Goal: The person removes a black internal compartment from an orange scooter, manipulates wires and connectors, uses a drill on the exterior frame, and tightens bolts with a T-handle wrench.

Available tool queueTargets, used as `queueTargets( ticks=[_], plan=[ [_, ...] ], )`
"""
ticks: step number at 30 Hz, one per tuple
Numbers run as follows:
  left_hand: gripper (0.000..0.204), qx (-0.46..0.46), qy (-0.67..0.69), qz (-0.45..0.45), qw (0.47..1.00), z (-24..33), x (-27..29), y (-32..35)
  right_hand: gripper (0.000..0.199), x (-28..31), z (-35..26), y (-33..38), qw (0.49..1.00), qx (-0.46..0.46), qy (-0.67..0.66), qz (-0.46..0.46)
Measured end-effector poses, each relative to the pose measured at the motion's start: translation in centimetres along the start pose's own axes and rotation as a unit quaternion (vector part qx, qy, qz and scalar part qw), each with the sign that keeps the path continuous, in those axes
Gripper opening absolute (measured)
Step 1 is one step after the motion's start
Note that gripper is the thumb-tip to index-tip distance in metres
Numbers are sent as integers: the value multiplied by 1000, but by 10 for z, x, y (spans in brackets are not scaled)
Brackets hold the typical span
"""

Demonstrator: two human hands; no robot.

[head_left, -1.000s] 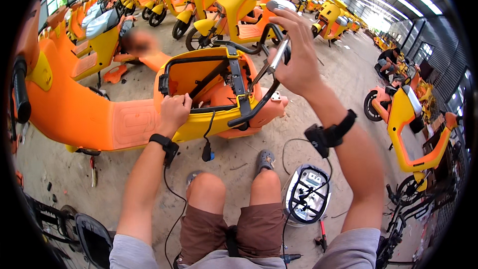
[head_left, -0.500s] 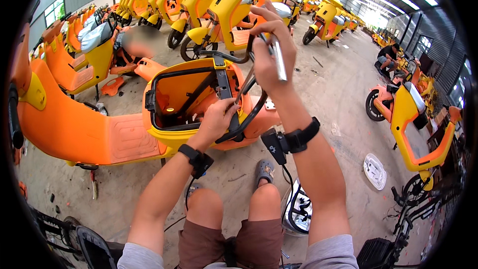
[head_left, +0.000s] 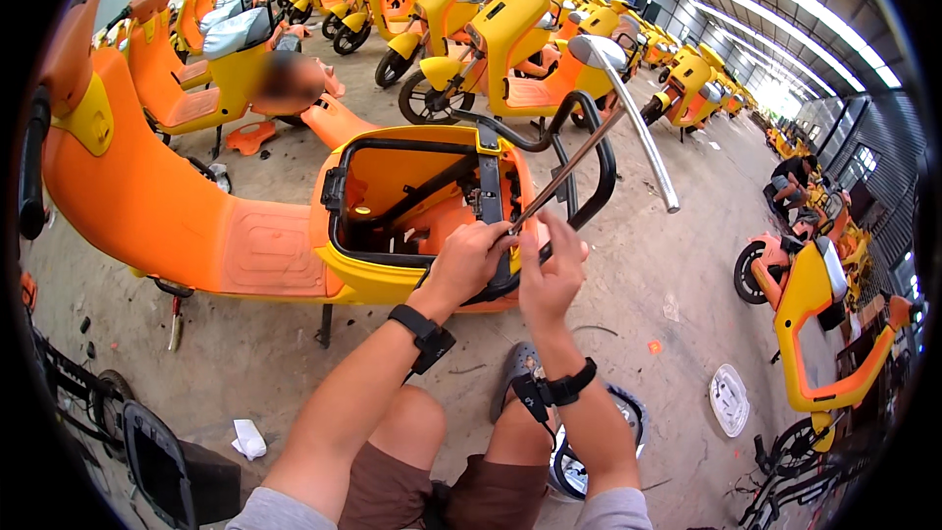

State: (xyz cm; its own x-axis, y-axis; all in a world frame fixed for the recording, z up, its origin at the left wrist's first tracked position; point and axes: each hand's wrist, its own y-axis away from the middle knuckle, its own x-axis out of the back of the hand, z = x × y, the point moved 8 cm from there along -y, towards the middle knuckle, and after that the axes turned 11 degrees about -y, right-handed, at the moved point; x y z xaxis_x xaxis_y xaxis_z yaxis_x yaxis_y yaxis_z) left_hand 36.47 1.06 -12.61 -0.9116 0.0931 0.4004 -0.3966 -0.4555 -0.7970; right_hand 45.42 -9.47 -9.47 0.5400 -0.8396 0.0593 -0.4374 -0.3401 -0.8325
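Hands together at the back rim of an orange scooter (head_left: 196, 226) with its seat off and its tub (head_left: 412, 206) open. Left hand (head_left: 473, 260) closed over the rim, seemingly to steady the spot. Right hand (head_left: 549, 275) just beside it, fingers pinched round the lower end of a long metal rod (head_left: 579, 152). Rod slanting up and away over the black grab rail (head_left: 589, 137), likely for leverage; cannot tell what its tip meets under the fingers. Black bands on both wrists. Bare knees below, close to the bodywork, for reach. Rows of yellow scooters (head_left: 510, 29) behind. No legible labels; only a white crumpled scrap (head_left: 247, 439) on the concrete at lower left and a white oval plate (head_left: 729, 398) on the floor to the right.
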Motion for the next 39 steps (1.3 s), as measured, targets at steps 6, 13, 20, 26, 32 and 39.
queueTargets(
  ticks=[6,13,20,26,32,39],
  plan=[
    [20,0,-18,-18,1000,0,2,2,25,-13,19,-6,992,-95,-67,52],
    [21,-3,-17,-3,1000,7,7,1,17,-10,1,-19,998,9,41,-35],
    [27,27,-38,-46,998,1,0,1,27,-18,1,-25,994,-31,-25,-104],
    [22,67,-59,-68,994,-7,-2,3,31,-11,-5,-20,999,-8,-8,-45],
    [28,23,-55,-47,997,5,3,2,28,-12,-6,-29,995,21,54,-78],
    [45,-19,6,-139,990,7,-3,6,26,-15,-5,-30,994,-64,4,-83]
  ],
)
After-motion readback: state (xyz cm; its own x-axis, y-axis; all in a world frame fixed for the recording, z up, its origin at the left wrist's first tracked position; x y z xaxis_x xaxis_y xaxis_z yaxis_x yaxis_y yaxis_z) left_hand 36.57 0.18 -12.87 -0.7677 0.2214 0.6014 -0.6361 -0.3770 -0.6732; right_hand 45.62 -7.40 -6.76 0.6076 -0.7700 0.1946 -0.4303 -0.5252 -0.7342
